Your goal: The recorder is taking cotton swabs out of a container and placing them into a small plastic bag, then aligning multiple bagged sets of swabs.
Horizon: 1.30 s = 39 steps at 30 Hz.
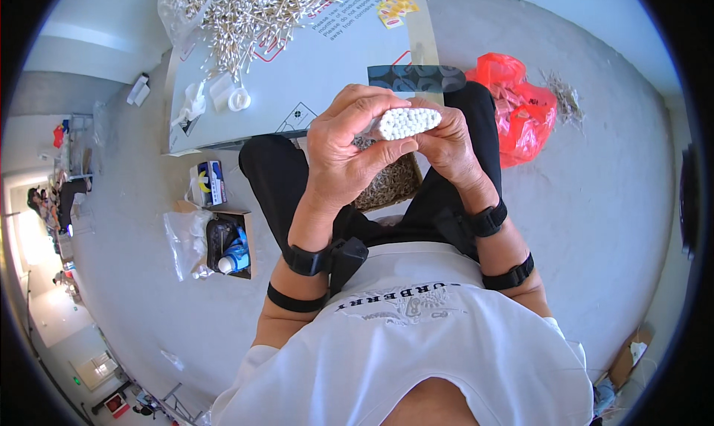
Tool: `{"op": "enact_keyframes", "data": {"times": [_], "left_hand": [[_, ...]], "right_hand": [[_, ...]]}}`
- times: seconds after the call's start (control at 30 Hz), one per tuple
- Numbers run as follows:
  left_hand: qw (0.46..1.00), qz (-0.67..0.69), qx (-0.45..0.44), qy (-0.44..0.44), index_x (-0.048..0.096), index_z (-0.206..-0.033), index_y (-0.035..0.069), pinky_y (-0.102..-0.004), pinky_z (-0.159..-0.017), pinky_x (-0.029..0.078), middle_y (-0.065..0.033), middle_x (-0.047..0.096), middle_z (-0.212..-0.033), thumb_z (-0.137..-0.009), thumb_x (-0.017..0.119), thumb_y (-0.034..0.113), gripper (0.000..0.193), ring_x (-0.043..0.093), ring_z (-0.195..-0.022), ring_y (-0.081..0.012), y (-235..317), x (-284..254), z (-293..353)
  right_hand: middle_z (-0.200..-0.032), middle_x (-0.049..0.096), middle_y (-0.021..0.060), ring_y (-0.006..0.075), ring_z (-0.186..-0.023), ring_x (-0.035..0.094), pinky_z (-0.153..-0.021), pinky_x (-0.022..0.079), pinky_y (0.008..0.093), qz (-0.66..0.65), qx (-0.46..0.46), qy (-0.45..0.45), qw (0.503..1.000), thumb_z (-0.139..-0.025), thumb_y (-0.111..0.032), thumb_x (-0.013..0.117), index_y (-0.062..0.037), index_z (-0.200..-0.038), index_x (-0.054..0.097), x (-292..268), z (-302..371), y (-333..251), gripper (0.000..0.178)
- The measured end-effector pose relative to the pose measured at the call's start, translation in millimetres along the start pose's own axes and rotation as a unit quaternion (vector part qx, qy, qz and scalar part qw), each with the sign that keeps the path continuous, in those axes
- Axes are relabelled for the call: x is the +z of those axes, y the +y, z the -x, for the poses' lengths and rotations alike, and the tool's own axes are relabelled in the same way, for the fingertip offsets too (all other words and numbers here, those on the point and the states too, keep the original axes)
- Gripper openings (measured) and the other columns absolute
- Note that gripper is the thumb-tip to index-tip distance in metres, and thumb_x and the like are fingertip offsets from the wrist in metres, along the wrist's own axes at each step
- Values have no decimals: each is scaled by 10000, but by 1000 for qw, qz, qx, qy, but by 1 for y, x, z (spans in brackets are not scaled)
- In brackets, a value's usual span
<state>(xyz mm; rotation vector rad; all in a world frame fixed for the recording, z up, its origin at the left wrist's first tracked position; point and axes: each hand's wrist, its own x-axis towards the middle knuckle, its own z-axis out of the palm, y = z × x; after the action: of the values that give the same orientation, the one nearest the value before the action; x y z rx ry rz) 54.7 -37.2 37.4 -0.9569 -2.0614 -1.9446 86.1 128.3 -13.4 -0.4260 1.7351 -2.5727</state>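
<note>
Both my hands grip a tight bundle of cotton swabs [407, 124], held up above my lap with its white tips facing me. My left hand [333, 147] wraps the bundle's left side, thumb below and fingers over the top. On the opposite side, my right hand [452, 147] pinches it, its fingers partly hidden behind the tips. Below the hands, between my legs, sits an open box of thin brownish sticks or swabs [390, 184], partly covered by my left hand. A large heap of loose cotton swabs [256, 17] lies on the table ahead.
The light-grey tabletop [271, 91] carries a white tape roll [239, 99], a clear plastic bag [182, 9] and yellow packets [396, 5]. A red plastic bag [524, 117] stands on the floor at right. At left are a carton with a blue-and-white bottle [236, 256] and a small box [210, 183].
</note>
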Motion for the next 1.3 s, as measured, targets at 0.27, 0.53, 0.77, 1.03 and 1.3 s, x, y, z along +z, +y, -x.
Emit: {"op": "enact_keyframes", "data": {"times": [0.27, 0.53, 0.77, 1.03, 1.3], "left_hand": [[998, -24, 20, -55, 705, -942, 15, -276, -752, 517, -79, 672, -917, -679, 844, 158, 330, 642, -863, -196, 9, -8, -3], [998, -30, 50, -5, 709, -934, 29, -294, -762, 521, -73, 672, -916, -665, 847, 193, 344, 635, -882, -209, 12, 2, -6], [995, -53, 70, -44, 709, -931, 44, -300, -758, 523, -69, 669, -901, -651, 852, 185, 344, 635, -873, -211, 9, 1, -8], [993, -69, 93, -13, 690, -888, 35, -299, -746, 516, -69, 666, -878, -660, 849, 182, 314, 631, -853, -208, 4, 6, -4], [999, -16, 28, -17, 710, -971, 22, -301, -804, 517, -73, 676, -963, -651, 853, 202, 394, 631, -909, -212, 8, -4, -3]], "right_hand": [[-997, 678, 22, 81, -944, 597, -868, 496, 260, 47, 13, 1, 999, -830, 31, 697, 1, -1117, 645, 6, 3, -14, 294], [-990, 658, 21, 81, -926, 585, -848, 479, 252, 77, -40, 6, 996, -815, 55, 664, -9, -1086, 655, 13, 0, -16, 279], [-895, 640, 49, 101, -830, 569, -761, 465, 264, 142, -49, 15, 989, -794, 37, 669, 4, -1033, 640, 18, -1, -21, 243], [-886, 640, 83, 149, -806, 589, -748, 473, 288, 193, -82, 1, 978, -781, 48, 664, 9, -1019, 633, 16, -3, -21, 244], [-990, 663, 76, 165, -909, 624, -832, 492, 292, 180, -46, 24, 982, -752, 73, 687, -7, -1076, 658, 12, -1, -21, 335]]}}
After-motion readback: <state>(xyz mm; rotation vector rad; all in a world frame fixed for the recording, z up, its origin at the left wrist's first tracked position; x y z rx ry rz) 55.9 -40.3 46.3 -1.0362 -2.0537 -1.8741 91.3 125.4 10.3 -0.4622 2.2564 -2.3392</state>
